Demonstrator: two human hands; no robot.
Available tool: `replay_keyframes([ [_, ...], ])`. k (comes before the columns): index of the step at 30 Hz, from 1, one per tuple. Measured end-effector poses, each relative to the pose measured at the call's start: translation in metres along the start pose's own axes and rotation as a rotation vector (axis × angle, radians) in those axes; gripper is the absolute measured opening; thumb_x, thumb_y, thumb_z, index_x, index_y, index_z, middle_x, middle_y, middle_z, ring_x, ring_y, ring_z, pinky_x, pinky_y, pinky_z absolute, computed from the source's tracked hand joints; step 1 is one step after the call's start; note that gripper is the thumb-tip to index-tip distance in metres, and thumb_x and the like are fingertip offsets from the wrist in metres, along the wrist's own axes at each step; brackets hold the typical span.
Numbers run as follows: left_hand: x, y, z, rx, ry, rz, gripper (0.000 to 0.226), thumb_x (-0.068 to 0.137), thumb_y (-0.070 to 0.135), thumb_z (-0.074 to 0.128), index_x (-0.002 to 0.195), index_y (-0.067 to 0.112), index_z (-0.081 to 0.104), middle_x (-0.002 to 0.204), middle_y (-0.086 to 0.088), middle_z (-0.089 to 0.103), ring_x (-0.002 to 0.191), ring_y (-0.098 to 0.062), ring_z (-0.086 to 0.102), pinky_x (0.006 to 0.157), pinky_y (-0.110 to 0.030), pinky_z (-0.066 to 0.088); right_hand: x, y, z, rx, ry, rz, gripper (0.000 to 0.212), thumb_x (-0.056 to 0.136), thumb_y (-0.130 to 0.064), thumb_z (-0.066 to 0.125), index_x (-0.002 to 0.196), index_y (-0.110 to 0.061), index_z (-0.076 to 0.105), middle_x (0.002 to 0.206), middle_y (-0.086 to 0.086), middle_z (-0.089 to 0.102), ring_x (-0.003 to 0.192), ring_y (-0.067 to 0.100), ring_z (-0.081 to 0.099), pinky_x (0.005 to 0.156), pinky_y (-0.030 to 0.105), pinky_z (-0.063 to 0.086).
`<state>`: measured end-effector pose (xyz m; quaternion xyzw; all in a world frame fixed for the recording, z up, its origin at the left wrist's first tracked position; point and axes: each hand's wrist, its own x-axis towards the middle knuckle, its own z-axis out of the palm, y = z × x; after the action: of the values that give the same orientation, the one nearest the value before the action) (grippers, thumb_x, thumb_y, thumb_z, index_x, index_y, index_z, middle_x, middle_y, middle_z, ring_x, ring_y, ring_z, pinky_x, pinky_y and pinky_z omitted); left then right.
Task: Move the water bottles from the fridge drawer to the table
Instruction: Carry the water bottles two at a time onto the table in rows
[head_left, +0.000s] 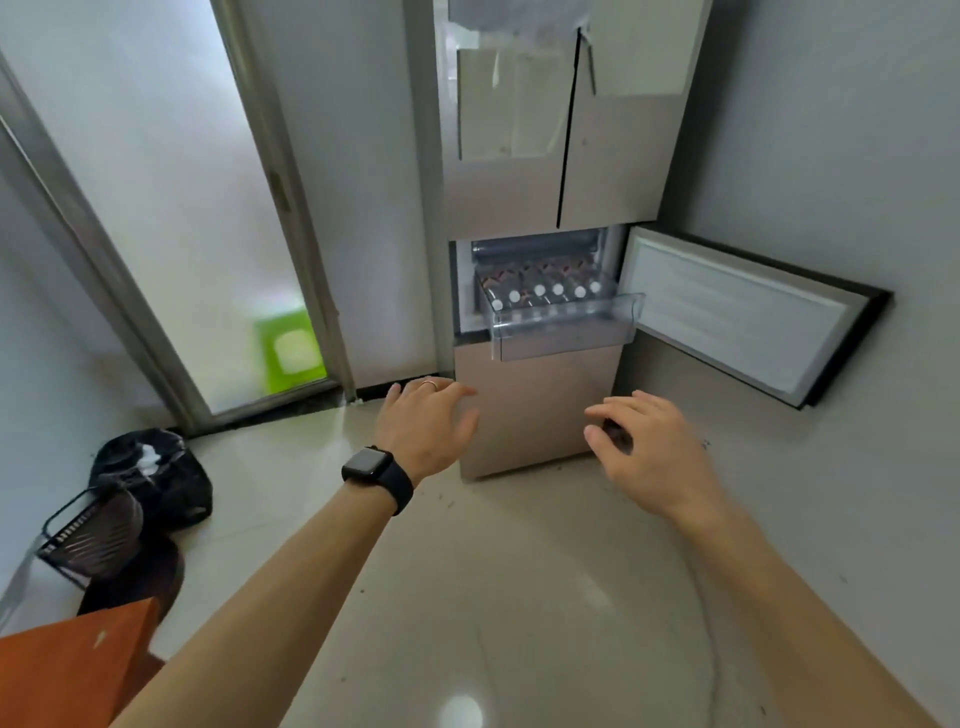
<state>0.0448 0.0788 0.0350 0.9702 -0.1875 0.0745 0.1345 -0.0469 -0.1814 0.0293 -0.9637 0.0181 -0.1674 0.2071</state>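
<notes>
Water bottles (540, 291) fill the open drawer (561, 332); both hands seemingly empty.

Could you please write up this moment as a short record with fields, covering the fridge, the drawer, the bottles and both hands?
fridge door: lower door swung open to the right; upper doors shut
drawer: clear drawer pulled out
water bottles: a row of white caps showing in the drawer; none taken out
left hand: empty, fingers spread, reaching toward the fridge, smartwatch on the wrist
right hand: empty, fingers loosely curled, below the drawer
floor: pale glossy tiles
</notes>
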Motion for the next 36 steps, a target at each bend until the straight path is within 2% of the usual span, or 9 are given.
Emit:
replay_keyframes([
  [5, 0.108, 0.006, 0.015, 0.008, -0.017, 0.069, 0.040, 0.098, 0.047, 0.045, 0.136, 0.037, 0.056, 0.141, 0.005, 0.057, 0.131, -0.021, 0.048, 0.114, -0.045, 0.032, 0.083, 0.035, 0.003, 0.011, 0.039, 0.065, 0.029, 0.096, -0.037, 0.061, 0.122, -0.027, 0.070, 0.133, -0.003, 0.064, 0.137, 0.024, 0.043, 0.116, 0.034, 0.028],
  [11, 0.213, 0.019, 0.048, 0.041, -0.059, 0.133, 0.042, 0.099, 0.047, 0.046, 0.140, 0.038, 0.052, 0.145, 0.004, 0.053, 0.136, -0.022, 0.044, 0.117, -0.050, 0.028, 0.170, 0.095, 0.020, 0.024, 0.022, 0.134, 0.029, 0.097, -0.039, 0.059, 0.122, -0.029, 0.070, 0.135, -0.004, 0.062, 0.139, 0.023, 0.041, 0.117, 0.034, 0.026],
  [16, 0.306, 0.028, 0.084, 0.046, -0.053, 0.133, 0.042, 0.098, 0.045, 0.047, 0.139, 0.037, 0.054, 0.144, 0.004, 0.054, 0.134, -0.022, 0.047, 0.117, -0.051, 0.030, 0.253, 0.152, 0.042, 0.021, -0.009, 0.123, 0.037, 0.096, -0.049, 0.050, 0.123, -0.032, 0.068, 0.136, -0.009, 0.061, 0.139, 0.020, 0.041, 0.117, 0.036, 0.029],
  [28, 0.498, 0.059, 0.153, -0.022, -0.073, -0.012, 0.039, 0.099, 0.046, 0.047, 0.134, 0.034, 0.058, 0.136, 0.005, 0.060, 0.127, -0.023, 0.052, 0.110, -0.046, 0.037, 0.451, 0.269, 0.073, 0.087, -0.196, 0.095, 0.037, 0.098, -0.045, 0.052, 0.131, -0.032, 0.062, 0.140, -0.012, 0.057, 0.137, 0.016, 0.040, 0.116, 0.038, 0.033],
  [31, 0.534, 0.061, 0.182, -0.080, -0.126, -0.061, 0.039, 0.098, 0.046, 0.048, 0.134, 0.034, 0.058, 0.133, 0.005, 0.061, 0.120, -0.022, 0.056, 0.104, -0.043, 0.043, 0.488, 0.291, 0.093, 0.122, -0.264, 0.109, 0.036, 0.098, -0.044, 0.053, 0.131, -0.033, 0.062, 0.139, -0.013, 0.057, 0.135, 0.013, 0.042, 0.112, 0.030, 0.032],
  [34, 0.573, 0.060, 0.221, -0.195, -0.222, -0.140, 0.041, 0.095, 0.047, 0.050, 0.133, 0.035, 0.057, 0.134, 0.004, 0.061, 0.119, -0.021, 0.057, 0.099, -0.042, 0.049, 0.521, 0.314, 0.118, 0.211, -0.315, 0.165, 0.034, 0.097, -0.039, 0.059, 0.130, -0.029, 0.063, 0.134, -0.012, 0.059, 0.126, 0.009, 0.050, 0.099, 0.020, 0.034],
  [36, 0.600, 0.060, 0.249, -0.289, -0.290, -0.196, 0.044, 0.093, 0.049, 0.051, 0.134, 0.035, 0.056, 0.134, 0.003, 0.060, 0.119, -0.021, 0.058, 0.098, -0.041, 0.050, 0.543, 0.329, 0.137, 0.292, -0.350, 0.213, 0.035, 0.097, -0.036, 0.061, 0.131, -0.027, 0.062, 0.128, -0.013, 0.059, 0.119, 0.005, 0.052, 0.098, 0.020, 0.036],
])
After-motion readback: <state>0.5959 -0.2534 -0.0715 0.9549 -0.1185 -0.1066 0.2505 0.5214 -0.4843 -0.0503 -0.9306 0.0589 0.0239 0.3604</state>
